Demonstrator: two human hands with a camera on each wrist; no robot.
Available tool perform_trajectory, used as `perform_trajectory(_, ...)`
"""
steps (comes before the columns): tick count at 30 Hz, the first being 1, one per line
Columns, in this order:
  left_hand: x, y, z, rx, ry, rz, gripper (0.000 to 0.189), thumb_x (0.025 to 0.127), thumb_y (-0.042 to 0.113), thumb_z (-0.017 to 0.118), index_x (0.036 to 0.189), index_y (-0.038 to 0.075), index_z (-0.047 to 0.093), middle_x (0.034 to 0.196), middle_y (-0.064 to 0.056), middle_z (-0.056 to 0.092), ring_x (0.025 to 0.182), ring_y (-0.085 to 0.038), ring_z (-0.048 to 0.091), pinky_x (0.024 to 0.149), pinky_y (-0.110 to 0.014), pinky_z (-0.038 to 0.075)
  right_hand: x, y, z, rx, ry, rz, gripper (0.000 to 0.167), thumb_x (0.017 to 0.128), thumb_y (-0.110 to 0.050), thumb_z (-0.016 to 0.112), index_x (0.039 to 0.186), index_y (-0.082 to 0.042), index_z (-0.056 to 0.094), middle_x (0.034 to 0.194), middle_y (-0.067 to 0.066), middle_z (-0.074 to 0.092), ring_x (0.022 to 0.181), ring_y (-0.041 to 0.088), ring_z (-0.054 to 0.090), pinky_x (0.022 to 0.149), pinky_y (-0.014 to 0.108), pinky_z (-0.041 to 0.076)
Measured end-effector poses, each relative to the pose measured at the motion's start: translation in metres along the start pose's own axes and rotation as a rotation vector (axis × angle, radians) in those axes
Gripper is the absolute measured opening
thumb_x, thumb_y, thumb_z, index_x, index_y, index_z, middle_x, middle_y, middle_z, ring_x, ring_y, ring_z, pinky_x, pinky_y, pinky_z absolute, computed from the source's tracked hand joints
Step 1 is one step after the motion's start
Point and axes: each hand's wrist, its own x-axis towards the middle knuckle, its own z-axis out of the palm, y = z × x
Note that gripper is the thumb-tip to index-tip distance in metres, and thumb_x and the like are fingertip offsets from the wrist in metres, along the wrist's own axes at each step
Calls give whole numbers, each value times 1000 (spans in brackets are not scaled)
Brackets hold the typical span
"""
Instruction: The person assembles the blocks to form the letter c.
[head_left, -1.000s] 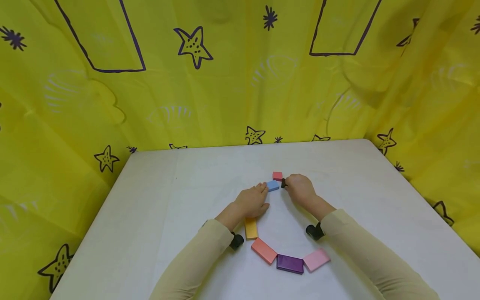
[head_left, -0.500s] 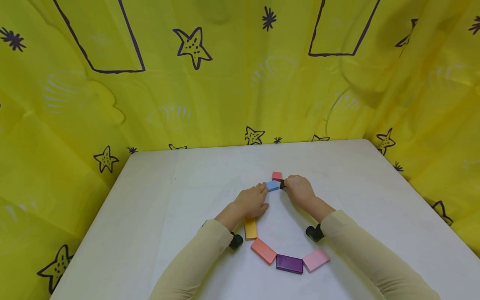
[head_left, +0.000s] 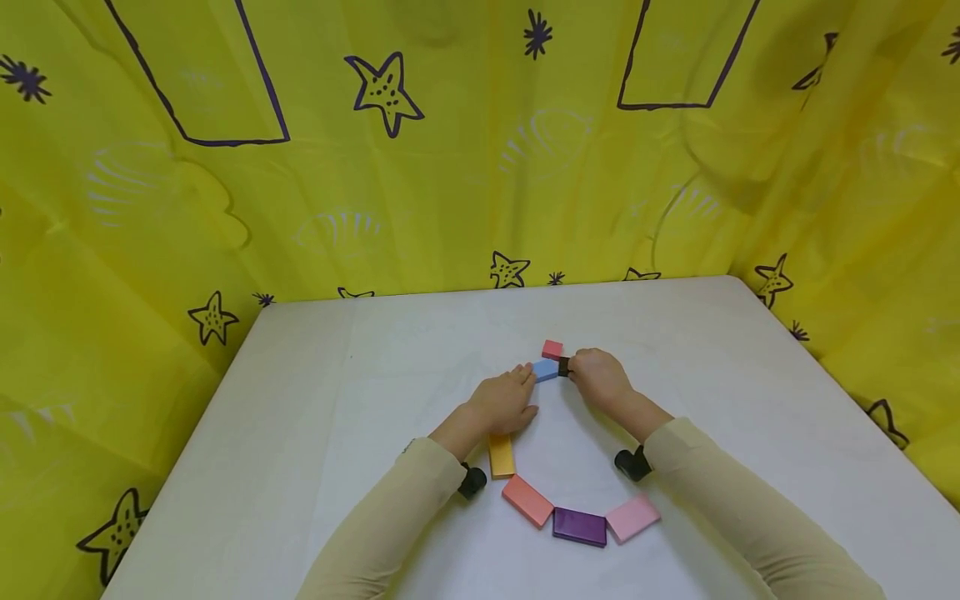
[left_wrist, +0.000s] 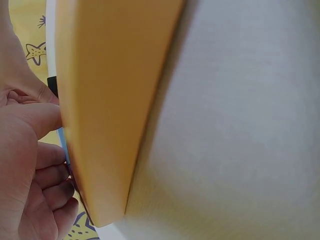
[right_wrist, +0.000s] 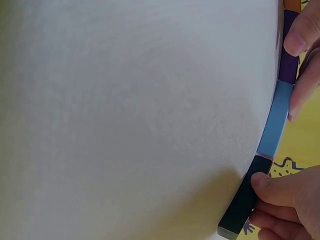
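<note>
In the head view, my right hand point(head_left: 600, 379) grips a black block point(head_left: 564, 367) at the far end of a curved row. Its thumb lies along the inner face of the black block point(right_wrist: 242, 195) in the right wrist view. That block meets the end of a light blue block point(right_wrist: 276, 120). My left hand point(head_left: 502, 402) spans a dark purple block point(right_wrist: 289, 62), thumb on the inner face and fingers behind, with a fingertip at the blue block. From above, the hand hides the purple block. A small red block point(head_left: 552, 348) sits just behind the blue-black joint.
The row curves toward me through a yellow-orange block point(head_left: 502, 457), a coral block point(head_left: 528, 501), a dark violet block point(head_left: 580, 527) and a pink block point(head_left: 633, 518). All stand on a white table point(head_left: 375, 350). Yellow patterned curtains point(head_left: 450, 192) surround it.
The black block has moved slightly, closing the small gap to the blue block. The red block has turned and shifted a little backward. My left hand stays in place.
</note>
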Motion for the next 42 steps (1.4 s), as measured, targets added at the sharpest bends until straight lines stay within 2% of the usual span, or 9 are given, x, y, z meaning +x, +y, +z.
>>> perform_trajectory(9,2,0,1,7,3,-2,60,96,39,43,143,3,31,148,-8,26,134,-19,25,104,-31,26,0,-2,-2,-9,-25,6,7,78,-4,71,73,-1,67,66,8,58,66,24,59,62,35,50)
perform_trajectory(21,2,1,1,-17,-10,-16,59,96,38,43,143,4,32,149,-7,26,135,-18,24,105,-30,25,-2,-3,-2,7,6,-10,8,77,-3,72,72,-1,66,65,7,57,65,24,59,61,35,50)
perform_trajectory(27,0,0,2,10,19,7,58,96,37,43,141,3,34,147,-8,29,134,-18,26,104,-29,27,-2,-2,0,-1,35,-24,10,75,-3,73,69,-2,66,65,7,57,65,25,60,60,36,50)
perform_trajectory(30,1,0,3,10,29,6,57,97,38,42,141,3,34,147,-8,28,133,-19,26,104,-30,26,-2,-2,-1,12,18,-18,9,76,-3,73,70,-1,66,65,7,57,66,24,60,61,35,50)
perform_trajectory(37,3,1,0,36,88,11,53,96,36,43,138,3,41,143,-10,36,133,-20,29,106,-29,22,3,-3,-7,83,-83,25,14,79,-5,70,67,-2,66,65,3,51,63,19,54,59,33,47)
perform_trajectory(42,4,-1,-3,-5,58,-5,53,96,36,43,138,4,40,143,-9,36,131,-21,31,104,-32,28,4,-2,-8,133,-101,53,16,81,-9,68,66,-4,65,64,2,50,60,17,49,56,31,43)
